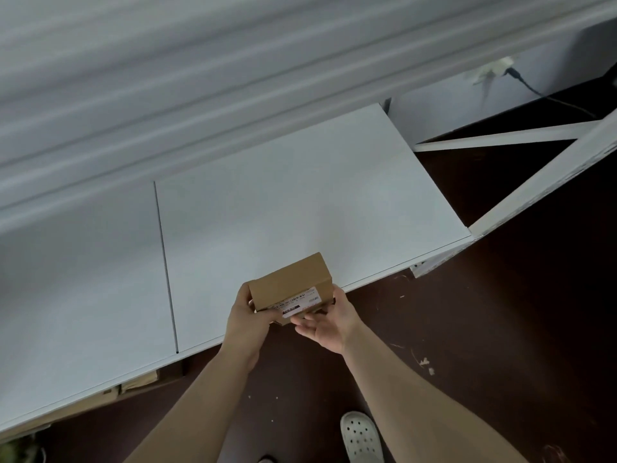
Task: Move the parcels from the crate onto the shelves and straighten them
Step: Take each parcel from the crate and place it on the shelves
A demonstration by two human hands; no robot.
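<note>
Small parcel (290, 282) at the near edge of the shelf (300, 195)
The left hand (245, 324) grips its left end; the right hand (329, 324) cradles it, palm up, fingers straight.

The label (297, 300) on the parcel (290, 279) has print too small to read, and the left hand (247, 315) covers the parcel's near left corner. The far upper shelves (167, 78) are blurred. Only 1 strip of cardboard (133, 387) shows under the shelf (300, 195). The bottom edge cuts off the white shoe (362, 436).
</note>
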